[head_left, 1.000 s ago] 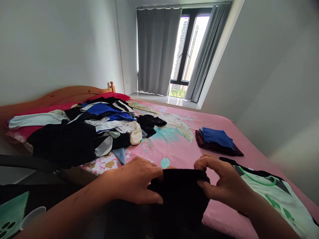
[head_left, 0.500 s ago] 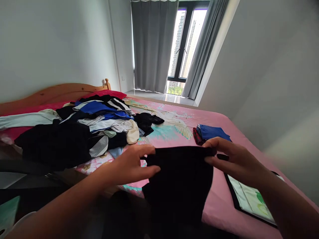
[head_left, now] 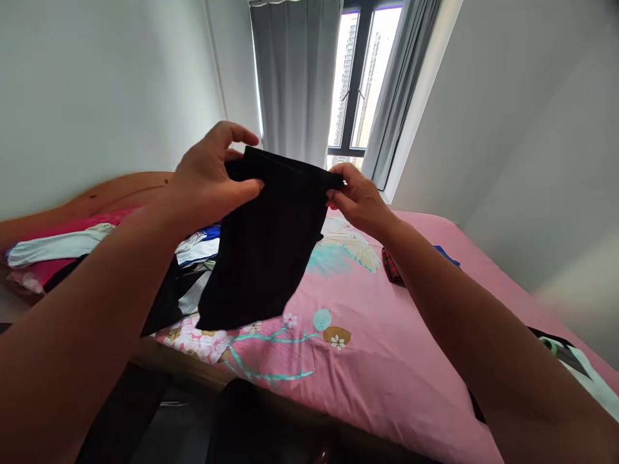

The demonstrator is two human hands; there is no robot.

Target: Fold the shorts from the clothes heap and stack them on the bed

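Observation:
Black shorts point(head_left: 265, 251), doubled over lengthwise, hang in the air above the near side of the bed, waistband up. My left hand point(head_left: 213, 171) grips the left end of the waistband, thumb in front and some fingers hidden behind the cloth, with its upper finger raised. At the right end of the waistband, my right hand point(head_left: 358, 196) pinches the fabric between thumb and fingers. Behind the shorts and my left arm lies a heap of clothes, including a white garment point(head_left: 198, 248) and a striped one point(head_left: 194, 293), partly covered from view.
The pink flowered bed sheet point(head_left: 377, 361) spreads below. A red plaid folded cloth point(head_left: 393, 267) and a blue one point(head_left: 445, 256) lie beyond my right forearm. At the right edge is a white folded garment point(head_left: 587, 377). A wooden headboard point(head_left: 120, 187) stands on the left.
Both hands have lifted the black shorts up and to the left, away from my body. Their lower edge now shows above the bed, and the waistband tilts down to the right.

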